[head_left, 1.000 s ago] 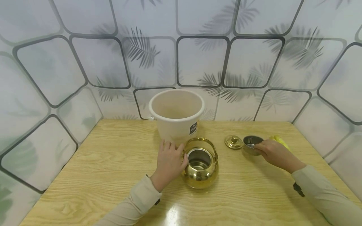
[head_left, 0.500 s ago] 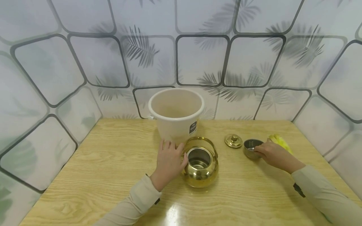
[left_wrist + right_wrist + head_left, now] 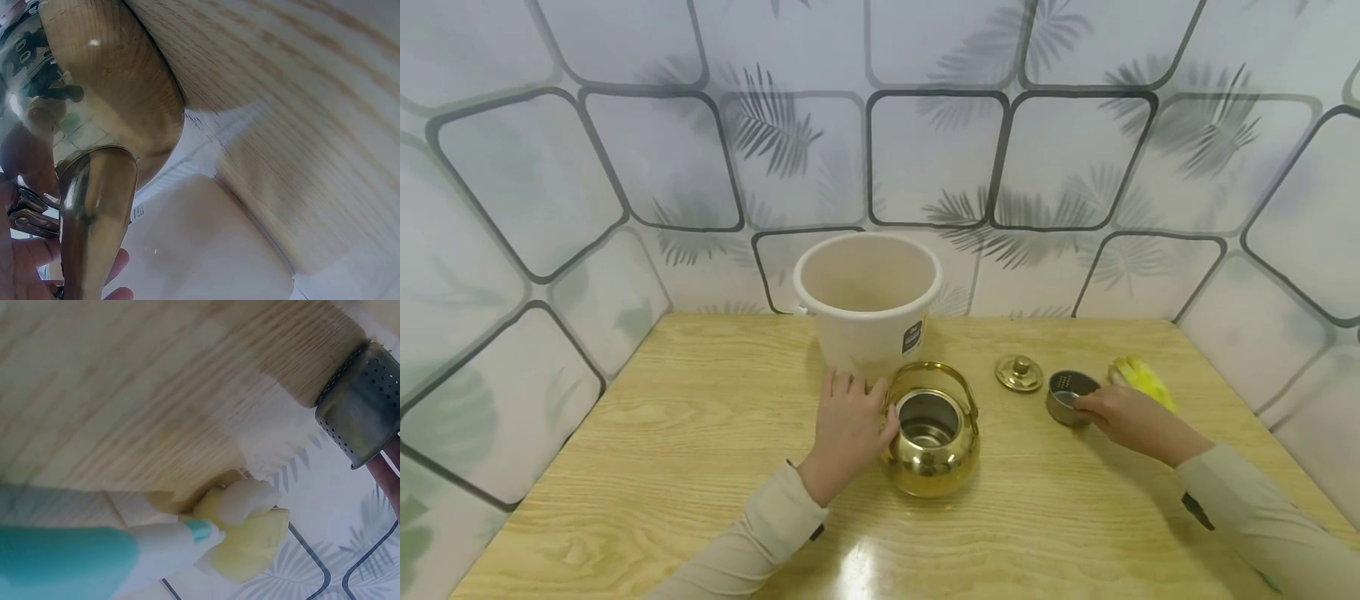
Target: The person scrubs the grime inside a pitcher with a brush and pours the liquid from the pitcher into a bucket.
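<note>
While my left hand (image 3: 850,427) curls round the tapering spout (image 3: 97,225) of the polished, round-bellied golden kettle (image 3: 934,468), upright on the wood-grained counter (image 3: 692,433) before the smooth white bucket (image 3: 853,337), my right hand (image 3: 1138,418) pinches the perforated metal cup (image 3: 1063,408) by its rim, beside the knobbed lid (image 3: 1019,375). The spout shows only from my left wrist; only my right wrist clearly reveals a teal-and-white object (image 3: 69,559) near the yellow item (image 3: 250,540).

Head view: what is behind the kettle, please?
The bucket, with its dark label showing, then the patterned wall. The left hand and kettle cover part of the bucket's lower edge.
</note>
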Motion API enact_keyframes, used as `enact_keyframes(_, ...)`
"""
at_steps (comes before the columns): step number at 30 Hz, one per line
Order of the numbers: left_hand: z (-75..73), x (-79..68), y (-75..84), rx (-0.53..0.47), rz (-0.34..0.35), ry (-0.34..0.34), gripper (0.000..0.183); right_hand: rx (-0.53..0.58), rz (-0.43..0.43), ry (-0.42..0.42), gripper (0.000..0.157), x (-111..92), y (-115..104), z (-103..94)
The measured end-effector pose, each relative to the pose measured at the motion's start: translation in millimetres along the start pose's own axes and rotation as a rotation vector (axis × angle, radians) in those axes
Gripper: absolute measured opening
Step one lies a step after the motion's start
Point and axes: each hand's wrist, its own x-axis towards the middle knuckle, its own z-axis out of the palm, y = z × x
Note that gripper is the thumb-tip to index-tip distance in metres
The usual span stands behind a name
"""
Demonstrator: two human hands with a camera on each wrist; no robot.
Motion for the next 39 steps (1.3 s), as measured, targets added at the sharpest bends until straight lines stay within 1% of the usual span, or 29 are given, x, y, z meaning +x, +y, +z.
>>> enact_keyframes(3, 0.6, 0.0, -0.2, -0.001, 0.000, 0.000, 0.023, 0.007, -0.008, 0.002, 0.023, -1.2, -0.7, -0.1)
enact_keyframes(6, 1.0, -0.1, -0.3, -0.001, 0.001, -0.002, 0.023, 0.015, -0.010, 0.002, 0.018, -2.5, -1.9, 0.2)
enact_keyframes(9, 1.0, 0.2, -0.2, -0.001, 0.002, -0.004, 0.023, 0.015, 0.002, -0.008, 0.015, -3.4, -2.6, 0.5)
enact_keyframes(11, 0.9, 0.6, -0.2, -0.003, 0.001, -0.007, 0.023, 0.021, 0.013, -0.013, 0.015, -3.8, -2.8, 0.4)
enact_keyframes(12, 0.6, 0.8, -0.1, -0.003, -0.001, -0.009, 0.023, 0.016, 0.016, -0.012, 0.016, -4.1, -3.0, 0.3)
enact_keyframes(17, -0.5, 1.5, 0.7, -0.001, -0.012, -0.021, 0.023, -0.024, -0.008, 0.029, 0.034, -3.9, -4.0, -3.1)
enact_keyframes(19, 0.0, 1.6, 0.9, 0.003, -0.019, -0.027, 0.022, -0.036, -0.016, 0.043, 0.037, -4.0, -4.5, -6.9)
enact_keyframes(20, 0.7, 1.6, 0.9, 0.004, -0.022, -0.030, 0.022, -0.040, -0.016, 0.046, 0.035, -4.1, -4.7, -9.0)
enact_keyframes(21, 1.3, 1.6, 1.0, 0.005, -0.025, -0.033, 0.022, -0.050, -0.014, 0.051, 0.028, -4.5, -4.6, -11.2)
enact_keyframes(22, 2.1, 1.7, 1.1, 0.005, -0.029, -0.035, 0.022, -0.063, -0.012, 0.060, 0.024, -5.1, -4.5, -13.5)
enact_keyframes(23, 2.7, 1.7, 1.0, 0.003, -0.032, -0.036, 0.022, -0.070, -0.011, 0.069, 0.028, -5.5, -4.2, -15.3)
enact_keyframes(26, 4.2, 1.7, 0.6, 0.000, -0.040, -0.038, 0.023, -0.103, -0.003, 0.106, 0.061, -9.2, -0.7, -19.2)
enact_keyframes(27, 4.5, 1.8, 0.6, -0.003, -0.042, -0.039, 0.023, -0.119, 0.002, 0.122, 0.069, -11.2, 0.7, -19.9)
enact_keyframes(30, 4.5, 2.3, 0.8, -0.013, -0.048, -0.046, 0.024, -0.150, 0.032, 0.141, 0.069, -18.7, 4.6, -22.6)
enact_keyframes(32, 5.2, 2.8, 0.8, -0.015, -0.049, -0.057, 0.025, -0.167, 0.078, 0.120, 0.053, -24.9, 5.5, -25.3)
enact_keyframes(37, 8.6, 3.1, 0.6, -0.009, -0.044, -0.058, 0.026, -0.201, 0.185, 0.078, 0.065, -43.1, 6.1, -27.9)
enact_keyframes(39, 8.8, 3.1, 0.5, -0.007, -0.041, -0.054, 0.025, -0.219, 0.222, 0.076, 0.086, -50.2, 5.8, -27.4)
